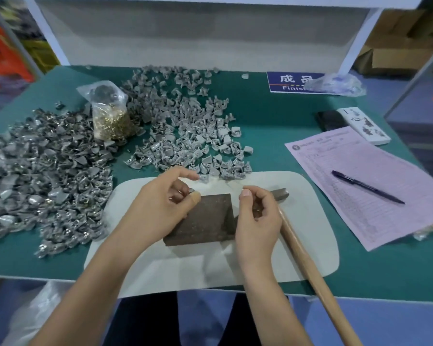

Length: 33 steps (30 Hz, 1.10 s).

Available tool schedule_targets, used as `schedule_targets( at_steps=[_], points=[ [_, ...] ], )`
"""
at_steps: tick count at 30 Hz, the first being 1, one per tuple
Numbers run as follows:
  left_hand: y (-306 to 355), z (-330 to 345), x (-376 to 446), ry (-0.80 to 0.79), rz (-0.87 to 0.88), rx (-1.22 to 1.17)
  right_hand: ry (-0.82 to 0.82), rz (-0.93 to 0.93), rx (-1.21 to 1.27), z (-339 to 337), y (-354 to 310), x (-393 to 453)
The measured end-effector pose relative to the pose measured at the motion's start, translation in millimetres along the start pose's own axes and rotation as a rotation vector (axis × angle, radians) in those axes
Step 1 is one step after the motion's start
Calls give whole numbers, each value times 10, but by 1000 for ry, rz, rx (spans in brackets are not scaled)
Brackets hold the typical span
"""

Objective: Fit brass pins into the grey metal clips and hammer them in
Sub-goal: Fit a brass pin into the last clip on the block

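Left hand (160,203) pinching a grey clip (192,190) over the metal block (205,221), right hand (256,216) curled beside, hammer (308,260) alongside

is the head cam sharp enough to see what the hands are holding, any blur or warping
Head view: soft overall, so whatever the left hand pinches reads only as a small grey piece, and the right hand contents cannot be made out; wide-angle bowing bends the green table edges; lighting is even, with faint shadows on the white mat; corners blur most.
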<state>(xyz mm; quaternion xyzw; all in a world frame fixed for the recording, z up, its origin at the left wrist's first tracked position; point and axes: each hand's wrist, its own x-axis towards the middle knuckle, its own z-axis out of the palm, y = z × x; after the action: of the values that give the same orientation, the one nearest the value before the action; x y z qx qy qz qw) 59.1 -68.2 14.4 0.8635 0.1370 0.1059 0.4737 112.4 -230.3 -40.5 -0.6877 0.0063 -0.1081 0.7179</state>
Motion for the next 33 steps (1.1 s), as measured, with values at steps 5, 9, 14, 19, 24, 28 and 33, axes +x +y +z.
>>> schedule_targets(
  at_steps=[5,9,14,19,24,28,33],
  points=[
    [-73,-38,-163,18,-74,-174,-49,-33,-34,-5,16,-22],
    [-194,-53,-288,40,-31,-102,-143,-137,-119,0,-5,-68],
    [-281,-48,-389,93,126,198,-301,-499,-388,-6,-27,-149],
    [-328,-22,-452,147,87,258,-450,-508,-429,30,3,-141],
    [-312,-29,-449,160,59,263,-484,-480,-441,46,-18,-141],
    [-312,-29,-447,159,42,256,-485,-460,-480,67,-55,-163],
    [-328,-29,-437,159,26,266,-467,-452,-542,97,-126,-201]
  ],
)
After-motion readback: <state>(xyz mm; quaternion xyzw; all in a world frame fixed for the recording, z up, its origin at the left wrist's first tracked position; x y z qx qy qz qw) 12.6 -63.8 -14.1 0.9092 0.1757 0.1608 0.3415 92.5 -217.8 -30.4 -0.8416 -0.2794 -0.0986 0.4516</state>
